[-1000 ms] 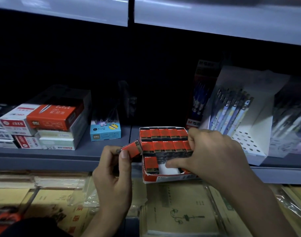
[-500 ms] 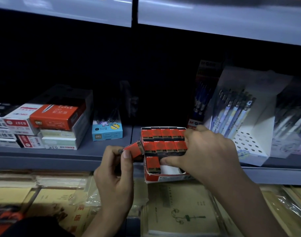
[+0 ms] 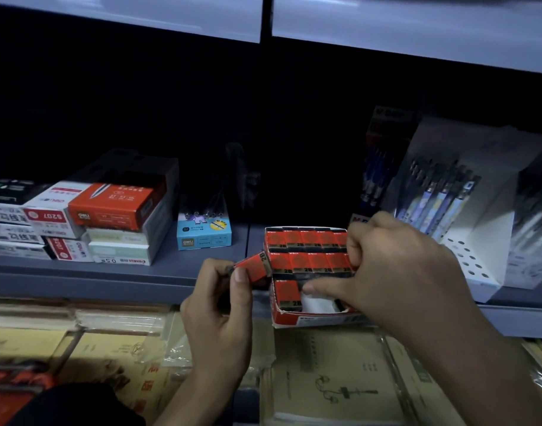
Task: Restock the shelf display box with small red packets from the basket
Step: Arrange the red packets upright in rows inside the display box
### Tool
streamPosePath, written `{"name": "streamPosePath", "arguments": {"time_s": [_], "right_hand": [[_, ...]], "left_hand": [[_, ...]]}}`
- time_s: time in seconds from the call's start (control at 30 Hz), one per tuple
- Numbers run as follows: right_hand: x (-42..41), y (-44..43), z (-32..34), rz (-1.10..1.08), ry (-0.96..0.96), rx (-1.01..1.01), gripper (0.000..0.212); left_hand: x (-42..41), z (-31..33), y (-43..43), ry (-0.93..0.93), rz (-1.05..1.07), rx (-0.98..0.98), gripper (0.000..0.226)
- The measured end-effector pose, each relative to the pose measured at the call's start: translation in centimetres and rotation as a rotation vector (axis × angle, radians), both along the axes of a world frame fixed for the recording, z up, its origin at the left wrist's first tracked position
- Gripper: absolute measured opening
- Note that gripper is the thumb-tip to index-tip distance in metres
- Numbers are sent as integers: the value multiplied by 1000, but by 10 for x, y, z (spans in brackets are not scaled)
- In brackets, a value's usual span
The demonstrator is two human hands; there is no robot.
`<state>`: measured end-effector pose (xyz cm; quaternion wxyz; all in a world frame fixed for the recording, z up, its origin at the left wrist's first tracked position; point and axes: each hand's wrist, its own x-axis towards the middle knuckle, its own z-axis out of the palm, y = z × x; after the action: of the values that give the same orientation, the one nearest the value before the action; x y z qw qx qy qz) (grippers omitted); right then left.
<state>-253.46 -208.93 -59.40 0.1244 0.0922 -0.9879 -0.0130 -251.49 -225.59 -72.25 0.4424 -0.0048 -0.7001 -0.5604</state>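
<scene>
The red display box [image 3: 318,319] sits at the front edge of the grey shelf [image 3: 109,272]. Two full rows of small red packets [image 3: 308,259] fill its back. One packet [image 3: 287,293] stands at the front left, beside a bare white floor. My left hand [image 3: 217,321] pinches one red packet [image 3: 253,265], tilted, just off the box's left wall. My right hand [image 3: 395,272] lies over the box's right side, fingers curled on the second row and thumb pointing into the front gap. What it holds, if anything, is hidden.
Stacked stationery boxes [image 3: 109,207] and a small blue box [image 3: 203,233] stand on the shelf to the left. A white pen display [image 3: 466,229] stands to the right. Wrapped notebooks [image 3: 334,379] lie below. An orange object [image 3: 20,382], perhaps the basket, shows at bottom left.
My left hand has brought its packet a little closer to the box's left wall. My right hand has stayed over the box, its thumb shifting slightly in the front gap.
</scene>
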Motion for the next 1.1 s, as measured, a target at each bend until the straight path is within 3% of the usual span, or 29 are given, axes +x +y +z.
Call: {"name": "streamPosePath", "arguments": {"time_s": [0.13,0.23,0.4,0.7,0.93,1.0,1.1], "right_hand": [[-8,-2,-15,99,188,1,75],[-13,-3,-25,123,211,-6,73],[-13,-7,-22,83,44,-14,69],[-10,12,-2,-34,-93,-19,73],[-6,19,-3,13,-41,-90,63],[0,22,3,84,0,-235,51],[13,15,13,257,-149,-757,26]], "left_hand": [[0,2,0,5,-3,7,29],[0,2,0,4,-15,19,30],[2,3,1,2,-16,12,29],[0,1,-1,-12,0,18,27],[0,4,-1,-16,-56,10,21],[-1,7,-2,-32,-136,18,12],[-1,14,-4,-6,-224,-39,16]]}}
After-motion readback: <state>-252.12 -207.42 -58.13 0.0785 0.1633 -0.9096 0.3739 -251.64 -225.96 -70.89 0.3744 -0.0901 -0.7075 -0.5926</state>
